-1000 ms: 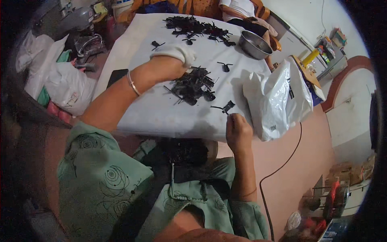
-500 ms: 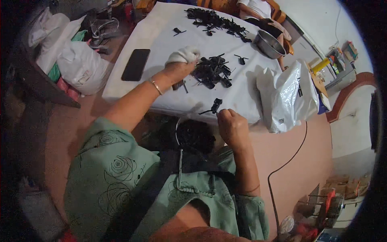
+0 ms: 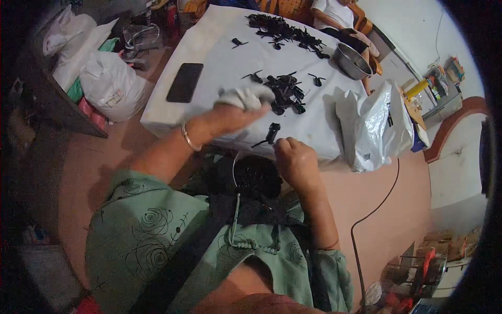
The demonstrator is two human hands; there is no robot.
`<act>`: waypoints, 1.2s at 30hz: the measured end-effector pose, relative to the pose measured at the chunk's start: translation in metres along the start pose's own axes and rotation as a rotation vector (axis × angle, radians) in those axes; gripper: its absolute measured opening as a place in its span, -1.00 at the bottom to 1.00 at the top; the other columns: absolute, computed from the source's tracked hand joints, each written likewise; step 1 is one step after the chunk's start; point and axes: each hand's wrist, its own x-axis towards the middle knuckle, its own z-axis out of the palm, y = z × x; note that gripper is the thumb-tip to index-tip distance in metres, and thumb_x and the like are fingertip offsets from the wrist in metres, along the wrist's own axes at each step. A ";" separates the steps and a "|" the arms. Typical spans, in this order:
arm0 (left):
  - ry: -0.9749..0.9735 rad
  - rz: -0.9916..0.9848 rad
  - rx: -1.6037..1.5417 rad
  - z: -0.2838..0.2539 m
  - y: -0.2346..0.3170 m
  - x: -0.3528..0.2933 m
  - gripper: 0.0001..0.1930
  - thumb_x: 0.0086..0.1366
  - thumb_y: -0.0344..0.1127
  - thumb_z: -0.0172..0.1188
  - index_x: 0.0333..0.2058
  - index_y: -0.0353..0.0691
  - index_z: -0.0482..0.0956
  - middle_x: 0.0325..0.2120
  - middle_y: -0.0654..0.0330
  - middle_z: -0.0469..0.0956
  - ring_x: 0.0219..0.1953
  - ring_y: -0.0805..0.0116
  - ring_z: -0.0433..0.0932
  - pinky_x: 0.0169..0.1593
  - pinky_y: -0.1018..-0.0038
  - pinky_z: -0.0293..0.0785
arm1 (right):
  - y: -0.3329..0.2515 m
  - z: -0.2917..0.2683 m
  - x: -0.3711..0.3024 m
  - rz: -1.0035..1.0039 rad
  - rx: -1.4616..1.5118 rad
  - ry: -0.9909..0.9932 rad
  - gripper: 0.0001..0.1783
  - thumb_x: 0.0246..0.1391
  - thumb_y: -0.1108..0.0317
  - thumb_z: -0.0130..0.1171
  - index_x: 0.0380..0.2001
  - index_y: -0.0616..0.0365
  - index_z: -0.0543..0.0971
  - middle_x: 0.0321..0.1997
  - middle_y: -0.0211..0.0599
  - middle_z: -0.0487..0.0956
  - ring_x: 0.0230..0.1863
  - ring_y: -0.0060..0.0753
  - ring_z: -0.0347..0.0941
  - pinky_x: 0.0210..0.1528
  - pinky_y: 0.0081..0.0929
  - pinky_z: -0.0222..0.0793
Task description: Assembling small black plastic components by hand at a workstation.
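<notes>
My right hand (image 3: 297,163) is closed, pinching one end of a small black plastic part (image 3: 272,133) with thin arms, just above the table's near edge. My left hand (image 3: 238,112) has white cloth (image 3: 241,98) about its fingers, a wrap or a glove. It is smeared by motion, so its fingers and anything in them cannot be made out. It hovers left of the held part, beside a pile of similar black parts (image 3: 285,93). One loose black part (image 3: 254,77) lies at the pile's left edge, another (image 3: 316,79) to its right.
A dark phone (image 3: 185,82) lies on the white-covered table (image 3: 219,52). A larger row of black parts (image 3: 285,32) is at the far side, near a metal bowl (image 3: 353,60). A white plastic bag (image 3: 361,128) stands at right. Across the table sits a person (image 3: 334,15).
My left hand has pulled back from the pile toward the near edge and the held part. My right hand has shifted slightly left with its black part. A part now shows at the pile's left.
</notes>
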 end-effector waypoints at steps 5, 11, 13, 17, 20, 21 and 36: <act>-0.230 -0.350 -0.268 0.023 0.022 -0.042 -0.76 0.14 -0.28 0.09 -0.24 -0.27 0.42 -0.43 0.22 0.45 -0.37 0.48 0.38 -0.25 0.53 0.37 | -0.017 -0.006 0.002 -0.161 0.032 -0.034 -0.87 -0.27 0.45 0.05 -0.54 0.13 0.35 -0.57 -0.26 0.38 -0.51 -0.16 0.39 -0.52 -0.29 0.32; 0.172 -0.394 -0.292 0.021 0.005 -0.037 -0.84 0.13 -0.27 0.13 -0.42 -0.23 0.46 -0.63 0.36 0.42 -0.58 0.59 0.33 -0.52 0.60 0.30 | -0.017 -0.005 -0.002 -0.120 0.044 0.002 -0.91 -0.20 0.44 0.04 -0.56 0.13 0.36 -0.61 -0.23 0.37 -0.57 -0.10 0.36 -0.56 -0.25 0.30; 0.223 -0.379 -0.377 0.022 0.009 -0.036 -0.85 0.14 -0.27 0.13 -0.45 -0.22 0.46 -0.65 0.37 0.41 -0.61 0.60 0.32 -0.56 0.60 0.28 | -0.012 -0.005 -0.003 0.035 -0.018 0.072 -0.93 -0.13 0.43 0.03 -0.57 0.12 0.36 -0.62 -0.21 0.37 -0.58 -0.07 0.36 -0.56 -0.21 0.29; 0.323 -0.408 -0.730 0.027 0.013 -0.039 -0.86 0.16 -0.26 0.10 -0.50 -0.17 0.46 -0.67 0.37 0.39 -0.68 0.62 0.30 -0.64 0.61 0.23 | 0.021 0.011 0.024 0.096 -0.112 0.186 -0.92 -0.07 0.39 0.03 -0.52 0.14 0.39 -0.60 -0.18 0.40 -0.57 -0.05 0.37 -0.53 -0.20 0.29; 0.388 -0.419 -0.878 0.026 0.010 -0.040 -0.84 0.17 -0.24 0.09 -0.52 -0.15 0.45 -0.66 0.38 0.39 -0.70 0.61 0.29 -0.66 0.60 0.21 | 0.029 0.021 0.044 0.185 -0.002 0.238 -0.84 -0.05 0.33 0.06 -0.40 0.15 0.41 -0.55 -0.11 0.43 -0.56 -0.01 0.37 -0.53 -0.21 0.28; 0.394 -0.417 -0.871 0.026 0.009 -0.039 -0.84 0.17 -0.24 0.09 -0.52 -0.15 0.45 -0.66 0.38 0.39 -0.70 0.61 0.29 -0.66 0.60 0.21 | 0.023 0.016 0.038 0.200 0.052 0.221 -0.81 -0.03 0.32 0.06 -0.33 0.15 0.40 -0.55 -0.17 0.45 -0.57 -0.10 0.38 -0.52 -0.29 0.28; 0.458 -0.009 -0.073 0.043 0.022 -0.075 -0.86 0.12 -0.31 0.09 -0.42 -0.26 0.45 -0.54 0.11 0.45 -0.53 0.24 0.43 -0.39 0.43 0.37 | -0.027 0.011 -0.031 0.596 1.191 0.066 -0.87 -0.06 0.45 0.14 -0.40 0.20 0.43 -0.48 -0.52 0.41 -0.43 -0.73 0.26 -0.38 -0.72 0.20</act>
